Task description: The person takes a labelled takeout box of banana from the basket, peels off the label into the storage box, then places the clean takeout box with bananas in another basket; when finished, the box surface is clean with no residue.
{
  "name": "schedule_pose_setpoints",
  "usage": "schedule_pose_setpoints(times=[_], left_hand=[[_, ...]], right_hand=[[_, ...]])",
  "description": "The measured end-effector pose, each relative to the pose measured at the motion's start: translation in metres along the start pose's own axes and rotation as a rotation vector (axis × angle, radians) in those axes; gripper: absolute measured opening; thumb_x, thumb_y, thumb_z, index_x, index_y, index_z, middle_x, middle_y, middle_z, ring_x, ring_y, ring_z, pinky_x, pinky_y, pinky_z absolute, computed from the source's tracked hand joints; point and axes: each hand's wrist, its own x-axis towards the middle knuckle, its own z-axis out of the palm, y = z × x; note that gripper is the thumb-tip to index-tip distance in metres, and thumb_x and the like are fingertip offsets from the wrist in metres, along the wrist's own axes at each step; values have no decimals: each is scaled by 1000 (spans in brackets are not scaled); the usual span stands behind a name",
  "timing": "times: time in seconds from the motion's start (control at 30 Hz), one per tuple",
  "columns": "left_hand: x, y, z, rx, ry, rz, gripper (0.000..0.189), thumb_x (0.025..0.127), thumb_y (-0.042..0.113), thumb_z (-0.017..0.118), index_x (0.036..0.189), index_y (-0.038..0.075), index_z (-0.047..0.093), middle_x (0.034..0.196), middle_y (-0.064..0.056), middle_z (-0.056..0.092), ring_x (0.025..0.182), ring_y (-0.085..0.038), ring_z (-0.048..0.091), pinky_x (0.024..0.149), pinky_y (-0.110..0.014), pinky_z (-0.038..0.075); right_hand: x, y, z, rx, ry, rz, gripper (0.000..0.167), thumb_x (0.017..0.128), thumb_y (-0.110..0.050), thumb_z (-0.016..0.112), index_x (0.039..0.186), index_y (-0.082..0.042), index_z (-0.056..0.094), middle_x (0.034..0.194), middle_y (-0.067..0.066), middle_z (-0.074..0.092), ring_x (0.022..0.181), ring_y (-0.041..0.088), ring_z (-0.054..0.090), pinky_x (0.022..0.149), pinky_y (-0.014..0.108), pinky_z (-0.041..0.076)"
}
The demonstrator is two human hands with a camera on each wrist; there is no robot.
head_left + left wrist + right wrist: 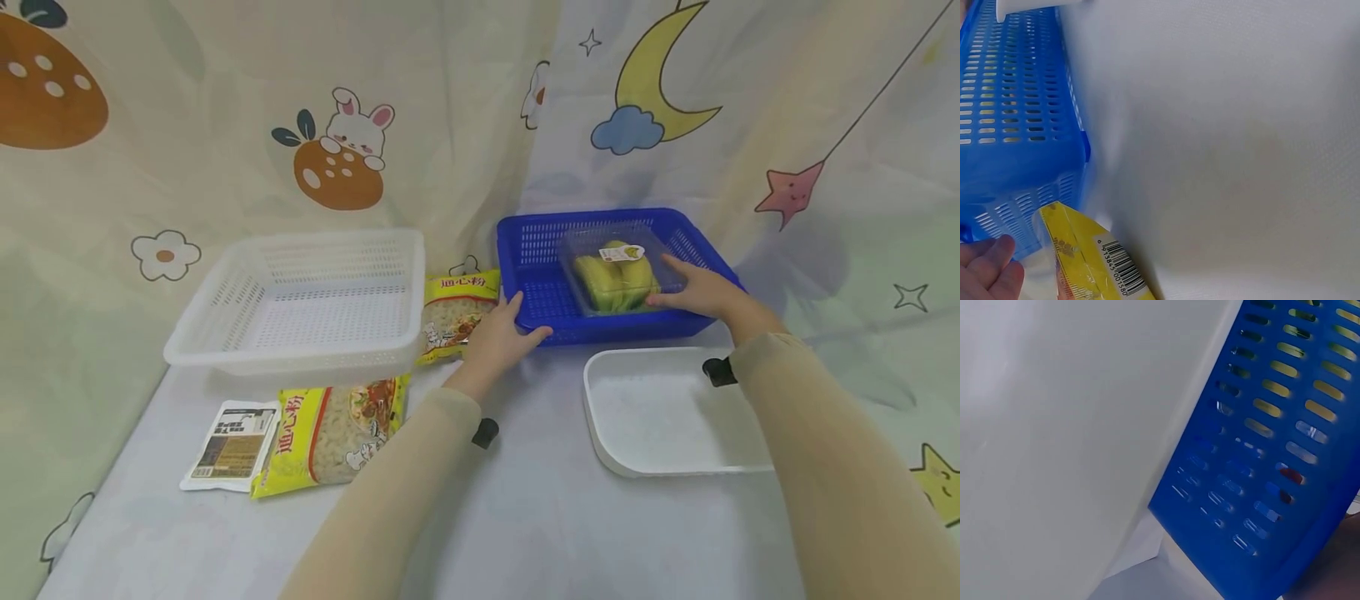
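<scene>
A clear plastic box of yellow-green fruit (617,279) with a white label sits in the blue basket (540,304). My right hand (701,292) holds the box at its right end, thumb at the front and fingers farther back. In the right wrist view the slotted wall of the blue basket (1254,462) hides most of that hand. My left hand (495,342) is at the basket's front left corner, its fingers spread and thumb reaching along the front. Beside it lies a yellow macaroni bag (457,317), whose barcoded end (1094,256) shows in the left wrist view.
A white slotted basket (296,360) stands at the left. In front of it lie a larger macaroni bag (337,425) and a flat white packet (231,446). A shallow white tray (660,417) rests before the blue basket, under my right forearm. A patterned cloth hangs behind.
</scene>
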Motion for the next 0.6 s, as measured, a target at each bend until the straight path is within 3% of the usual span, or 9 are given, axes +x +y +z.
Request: schedule_pose_setpoints(times=[0.4,0.6], left_hand=[[-1,1,-2,9,-3,1,84,78,66,51,145,23,23,149,-10,25,135,-27,29,104,-48,33],[-3,-2,-7,30,-9,12,83,77,71,46,144,27,25,149,-7,26,136,-25,29,104,-50,32]], right_hand=[[-2,-4,-5,19,89,-32,99,78,-56,60,147,-13,5,144,31,19,129,50,21,99,66,22],[-10,-5,-12,57,123,-22,98,78,-55,62,147,-18,4,147,27,16,129,50,21,97,68,22]])
